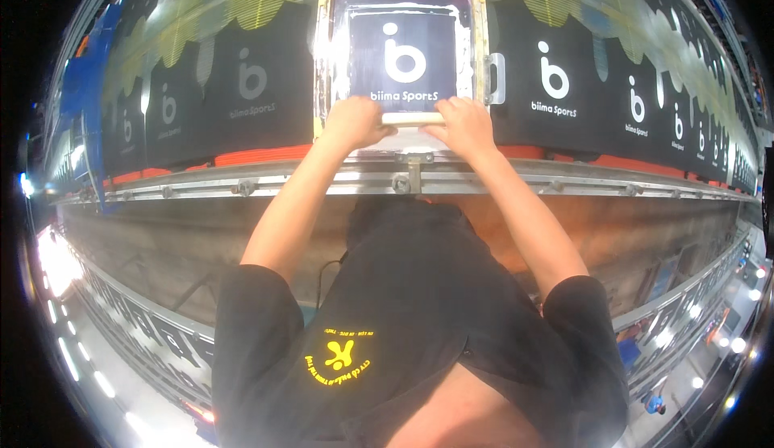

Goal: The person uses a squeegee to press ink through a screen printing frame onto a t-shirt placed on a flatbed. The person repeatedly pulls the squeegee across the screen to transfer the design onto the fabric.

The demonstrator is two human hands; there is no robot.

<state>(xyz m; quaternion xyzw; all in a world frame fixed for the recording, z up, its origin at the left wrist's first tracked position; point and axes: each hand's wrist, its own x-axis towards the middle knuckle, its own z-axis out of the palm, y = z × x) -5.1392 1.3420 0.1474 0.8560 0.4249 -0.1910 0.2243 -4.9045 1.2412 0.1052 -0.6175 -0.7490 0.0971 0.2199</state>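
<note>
A pale squeegee bar [413, 118] lies crosswise in the near part of a rectangular printing screen [322, 45], whose frame is stained and whose dark middle shows a white logo. My left hand [355, 123] has its fingers wrapped round the squeegee's left end. At the right end, my right hand [467, 127] is closed on the same bar, thumb on the near side. A metal handle [497, 78] sticks out from the screen frame's right side.
Black garment panels [555, 134] with white printed logos line the long curved table on both sides. A metal rail [322, 184] runs along its front edge. Blue sheeting [85, 101] hangs at left. A distant person [655, 404] in blue is at lower right.
</note>
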